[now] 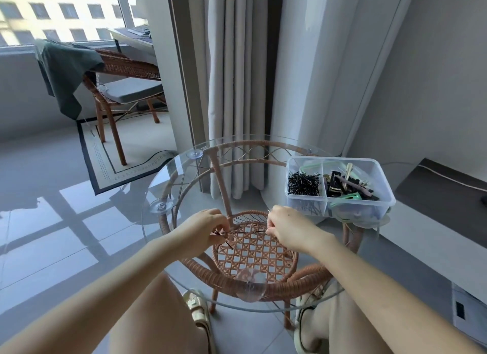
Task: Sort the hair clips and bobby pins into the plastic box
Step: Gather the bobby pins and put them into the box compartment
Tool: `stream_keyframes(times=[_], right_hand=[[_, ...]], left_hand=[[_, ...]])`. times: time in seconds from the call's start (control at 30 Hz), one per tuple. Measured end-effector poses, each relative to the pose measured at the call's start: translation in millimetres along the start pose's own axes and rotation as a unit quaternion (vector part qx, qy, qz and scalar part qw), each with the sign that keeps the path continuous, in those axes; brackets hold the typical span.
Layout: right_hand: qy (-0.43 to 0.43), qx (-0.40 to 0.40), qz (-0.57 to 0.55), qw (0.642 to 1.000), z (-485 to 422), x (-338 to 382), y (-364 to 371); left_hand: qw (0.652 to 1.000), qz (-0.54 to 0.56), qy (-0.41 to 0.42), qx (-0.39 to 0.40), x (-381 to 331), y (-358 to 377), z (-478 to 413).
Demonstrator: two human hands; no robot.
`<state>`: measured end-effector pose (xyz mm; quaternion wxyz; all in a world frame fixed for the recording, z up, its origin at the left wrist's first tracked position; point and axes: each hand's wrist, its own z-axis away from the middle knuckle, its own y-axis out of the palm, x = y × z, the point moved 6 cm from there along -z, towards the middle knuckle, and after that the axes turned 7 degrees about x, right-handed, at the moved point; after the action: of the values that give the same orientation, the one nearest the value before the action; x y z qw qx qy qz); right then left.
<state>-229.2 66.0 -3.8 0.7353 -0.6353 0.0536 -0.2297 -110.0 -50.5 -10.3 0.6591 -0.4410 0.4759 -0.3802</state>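
A clear plastic box (383, 181) with two compartments stands at the right rim of the round glass table (158, 185). Its left compartment holds a heap of black bobby pins (303, 183); its right one holds mixed hair clips (347, 186) in black, green and pink. My left hand (204, 228) is closed on a small bunch of black bobby pins (220, 235) above the table's middle. My right hand (286, 226) pinches the far end of one thin pin (246, 232) that spans the gap between both hands.
Under the glass is a woven rattan frame with a lattice shelf (254, 253). Suction pads (161, 205) sit under the glass at the left. A rattan chair (126, 90) with green cloth stands far left. Grey curtains (232, 90) hang behind. My knees are below the table's near edge.
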Motion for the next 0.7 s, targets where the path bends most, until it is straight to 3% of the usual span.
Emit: stream_keyframes(times=[0.17,0.3,0.5,0.6,0.7], right_hand=[[0.018,-0.067,0.041,0.997,17,4,15],[0.039,-0.14,-0.033,0.989,32,-1,11],[0.097,-0.207,-0.171,0.958,37,-27,-43],[0.153,-0.246,-0.135,0.947,29,-46,-75],[0.233,-0.217,-0.11,0.942,12,-67,-87]], left_hand=[[0.996,-0.087,-0.018,-0.032,-8,8,0],[0.985,-0.153,-0.04,-0.075,-10,19,10],[0.986,-0.147,-0.033,-0.076,-22,21,11],[0.992,-0.085,-0.066,-0.068,-16,16,10],[0.991,-0.018,-0.123,-0.055,-9,10,3]])
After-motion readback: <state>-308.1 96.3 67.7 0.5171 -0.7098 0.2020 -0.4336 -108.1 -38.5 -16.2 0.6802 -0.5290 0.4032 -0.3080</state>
